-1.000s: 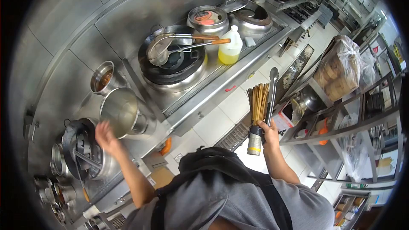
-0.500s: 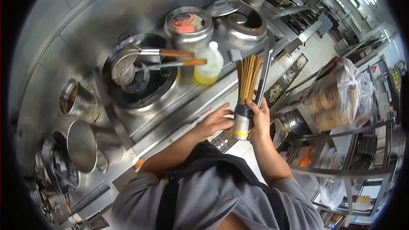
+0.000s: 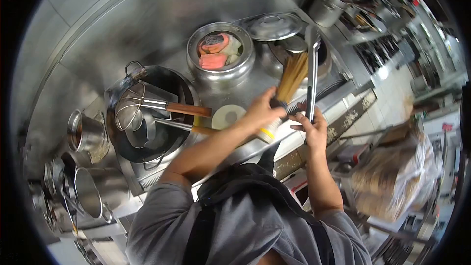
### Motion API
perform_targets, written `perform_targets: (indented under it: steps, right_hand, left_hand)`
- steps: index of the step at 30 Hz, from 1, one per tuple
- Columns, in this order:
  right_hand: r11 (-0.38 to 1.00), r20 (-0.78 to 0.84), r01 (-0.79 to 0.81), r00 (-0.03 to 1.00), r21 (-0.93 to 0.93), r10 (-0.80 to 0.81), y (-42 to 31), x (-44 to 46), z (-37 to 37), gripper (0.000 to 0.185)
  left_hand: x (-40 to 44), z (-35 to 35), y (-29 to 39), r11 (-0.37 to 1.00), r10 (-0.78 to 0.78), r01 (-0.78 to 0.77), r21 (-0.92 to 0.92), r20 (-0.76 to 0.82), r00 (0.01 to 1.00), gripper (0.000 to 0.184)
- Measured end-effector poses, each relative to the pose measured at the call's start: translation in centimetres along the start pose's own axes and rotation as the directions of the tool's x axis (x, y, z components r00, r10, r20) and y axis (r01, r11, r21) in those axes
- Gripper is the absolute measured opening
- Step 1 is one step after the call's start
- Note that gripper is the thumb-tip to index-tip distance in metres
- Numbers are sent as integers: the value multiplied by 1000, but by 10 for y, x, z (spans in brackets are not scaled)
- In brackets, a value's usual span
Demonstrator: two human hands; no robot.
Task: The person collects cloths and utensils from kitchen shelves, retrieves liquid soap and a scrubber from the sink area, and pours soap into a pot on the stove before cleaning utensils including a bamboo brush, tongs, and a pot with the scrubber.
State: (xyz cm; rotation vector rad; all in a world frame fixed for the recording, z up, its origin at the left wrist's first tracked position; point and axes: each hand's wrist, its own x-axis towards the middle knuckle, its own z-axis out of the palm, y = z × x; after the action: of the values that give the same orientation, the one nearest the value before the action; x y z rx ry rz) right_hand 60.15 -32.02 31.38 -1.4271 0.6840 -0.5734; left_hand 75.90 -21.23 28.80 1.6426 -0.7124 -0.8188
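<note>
My left hand (image 3: 265, 110) is wrapped round the dark band of a bamboo wok brush (image 3: 293, 76), whose bundled bristles point up and away. The lower end of its handle, white with a yellow stripe, shows below that hand. Beside it, my right hand (image 3: 312, 125) grips a long metal utensil (image 3: 313, 76) held with its shaft pointing away from me. The far end of the utensil lies in front of the right-hand steel pot (image 3: 274, 58), and I cannot make out its exact shape. Both hands are over the front edge of the stove.
A wok (image 3: 125, 142) on the left holds strainers with wooden handles (image 3: 189, 110). Behind stands a steel pot (image 3: 221, 74) with pink and pale items on top. My left forearm partly covers a pale round container (image 3: 226, 113). Bagged bamboo steamers (image 3: 392, 181) are at right.
My left hand has closed on the wok brush, which has moved away from my right hand towards the stove. My right hand keeps only the metal utensil. The view has shifted.
</note>
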Motion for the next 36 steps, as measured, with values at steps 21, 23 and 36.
perform_targets:
  steps: [21, 23, 36]
  right_hand:
    - [951, 647, -198, 698, -238, 307, 73, 290, -35, 41]
    - [940, 713, -205, 612, -274, 342, 77, 290, -40, 40]
    - [953, 348, -133, 937, 271, 32, 104, 312, 4, 35]
  left_hand:
    - [259, -44, -106, 910, 243, 199, 363, -857, 454, 42]
    - [250, 12, -30, 507, -530, -130, -852, -428, 732, 29]
    - [261, 12, -57, 559, -574, -459, -690, -722, 387, 21]
